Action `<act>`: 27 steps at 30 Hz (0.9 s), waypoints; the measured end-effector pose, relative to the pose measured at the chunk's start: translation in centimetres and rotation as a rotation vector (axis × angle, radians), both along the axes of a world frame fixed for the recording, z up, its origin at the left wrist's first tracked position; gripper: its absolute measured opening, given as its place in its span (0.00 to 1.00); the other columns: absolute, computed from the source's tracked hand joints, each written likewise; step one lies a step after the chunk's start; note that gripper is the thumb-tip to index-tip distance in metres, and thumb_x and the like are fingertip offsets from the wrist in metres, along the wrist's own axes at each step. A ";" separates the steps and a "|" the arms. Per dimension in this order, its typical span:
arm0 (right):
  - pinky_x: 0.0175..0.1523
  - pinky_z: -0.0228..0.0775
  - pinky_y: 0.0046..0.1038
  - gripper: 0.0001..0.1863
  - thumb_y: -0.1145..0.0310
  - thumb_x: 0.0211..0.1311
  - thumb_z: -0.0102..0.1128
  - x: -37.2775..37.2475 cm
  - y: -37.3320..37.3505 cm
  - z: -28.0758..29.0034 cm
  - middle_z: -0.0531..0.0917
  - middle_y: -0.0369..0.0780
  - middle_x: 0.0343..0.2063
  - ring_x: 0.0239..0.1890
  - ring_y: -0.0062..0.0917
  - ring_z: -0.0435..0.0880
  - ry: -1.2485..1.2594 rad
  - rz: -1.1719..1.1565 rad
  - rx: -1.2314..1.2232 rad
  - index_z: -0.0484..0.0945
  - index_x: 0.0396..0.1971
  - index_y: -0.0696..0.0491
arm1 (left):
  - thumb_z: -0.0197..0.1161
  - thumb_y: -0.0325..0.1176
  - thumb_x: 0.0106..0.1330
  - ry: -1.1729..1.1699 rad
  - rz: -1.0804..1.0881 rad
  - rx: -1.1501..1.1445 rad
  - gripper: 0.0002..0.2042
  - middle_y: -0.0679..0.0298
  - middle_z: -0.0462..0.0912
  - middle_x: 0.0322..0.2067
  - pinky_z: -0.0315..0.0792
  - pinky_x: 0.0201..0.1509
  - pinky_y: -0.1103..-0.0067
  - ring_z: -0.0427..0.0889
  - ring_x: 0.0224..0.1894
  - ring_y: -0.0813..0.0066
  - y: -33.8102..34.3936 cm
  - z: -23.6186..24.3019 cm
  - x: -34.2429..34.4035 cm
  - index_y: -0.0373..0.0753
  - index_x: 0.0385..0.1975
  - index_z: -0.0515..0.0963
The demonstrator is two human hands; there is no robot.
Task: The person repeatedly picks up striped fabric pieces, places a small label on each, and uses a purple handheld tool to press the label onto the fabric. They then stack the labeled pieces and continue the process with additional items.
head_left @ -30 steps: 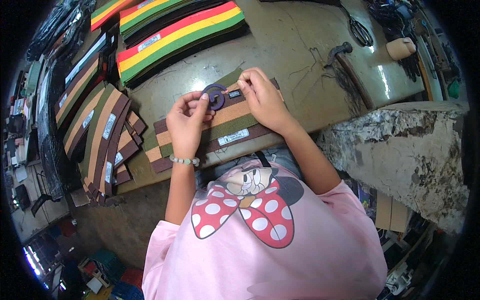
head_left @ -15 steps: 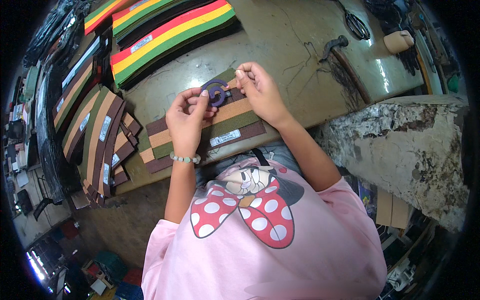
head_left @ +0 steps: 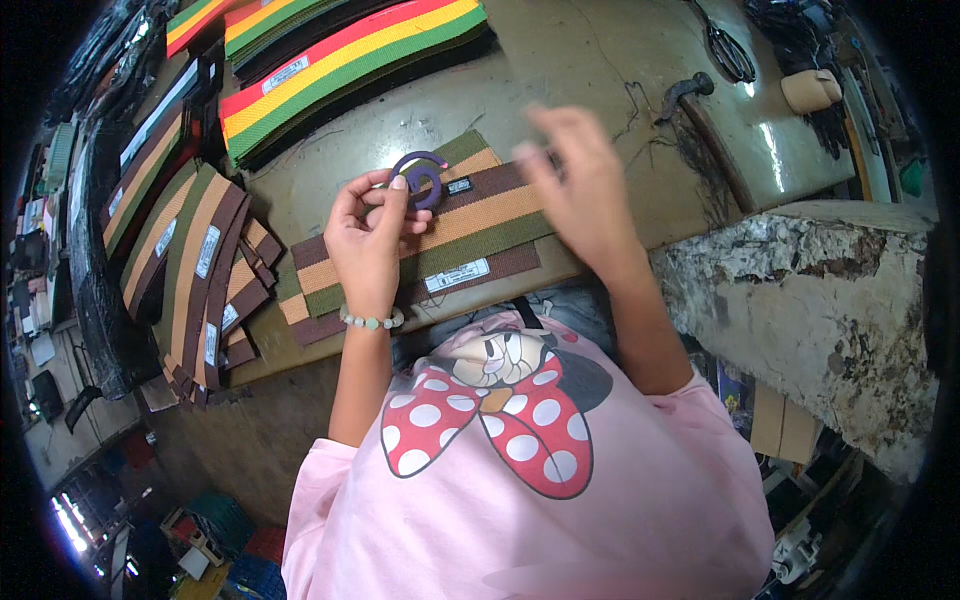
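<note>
My left hand (head_left: pixel 368 235) pinches a dark purple spiral-shaped piece (head_left: pixel 430 190) between thumb and fingers. Its curled band ends in a small pink tip at the upper right. Under it lie striped woven straps (head_left: pixel 420 235) in brown, tan and green, with a small dark label (head_left: pixel 459 185) near the purple piece and a white label (head_left: pixel 456 274) on the strap nearest me. Over the right part of these straps, my right hand (head_left: pixel 585 185) is blurred by motion. Its thumb and fingers look apart, and I see nothing held between them.
Stacks of red, yellow and green straps (head_left: pixel 350 75) lie at the far left. Brown, tan and green straps (head_left: pixel 195 270) fan out at the left edge. A hammer (head_left: pixel 715 140), black scissors (head_left: pixel 730 55), a tan spool (head_left: pixel 812 91) and loose threads lie far right. A worn concrete block (head_left: pixel 790 290) adjoins the table.
My right hand has moved right, away from the purple piece, and its pinched fingers have spread. My left hand keeps its grip on the purple piece. The view has shifted slightly.
</note>
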State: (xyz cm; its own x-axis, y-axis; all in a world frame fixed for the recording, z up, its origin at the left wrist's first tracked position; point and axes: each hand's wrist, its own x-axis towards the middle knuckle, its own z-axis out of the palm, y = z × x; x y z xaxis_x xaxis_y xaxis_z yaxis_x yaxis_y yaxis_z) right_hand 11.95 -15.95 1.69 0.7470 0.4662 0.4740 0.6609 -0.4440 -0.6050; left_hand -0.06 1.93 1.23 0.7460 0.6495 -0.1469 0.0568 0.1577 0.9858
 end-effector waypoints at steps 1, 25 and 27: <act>0.45 0.75 0.31 0.18 0.69 0.56 0.69 -0.8 0.4 -0.2 0.80 0.45 0.41 0.40 0.37 0.81 0.360 0.235 0.051 0.79 0.46 0.59 | 0.63 0.28 0.68 -0.001 -0.005 -0.013 0.13 0.62 0.81 0.29 0.78 0.28 0.86 0.85 0.26 0.76 0.0 0.0 0.0 0.28 0.46 0.72; 0.28 0.62 0.17 0.05 0.75 0.62 0.64 -2.3 2.8 -2.3 0.78 0.36 0.28 0.22 0.12 0.69 0.351 0.082 0.262 0.80 0.30 0.61 | 0.66 0.30 0.66 0.103 -0.102 0.044 0.11 0.65 0.83 0.26 0.76 0.27 0.86 0.82 0.25 0.83 -0.6 0.0 0.7 0.30 0.43 0.78; 0.28 0.62 0.17 0.05 0.75 0.62 0.63 -2.2 2.7 -2.2 0.78 0.36 0.28 0.23 0.12 0.69 0.357 0.087 0.255 0.79 0.30 0.61 | 0.66 0.30 0.66 0.098 -0.106 0.066 0.11 0.65 0.83 0.26 0.76 0.27 0.86 0.82 0.25 0.83 -0.6 -0.1 0.7 0.31 0.43 0.78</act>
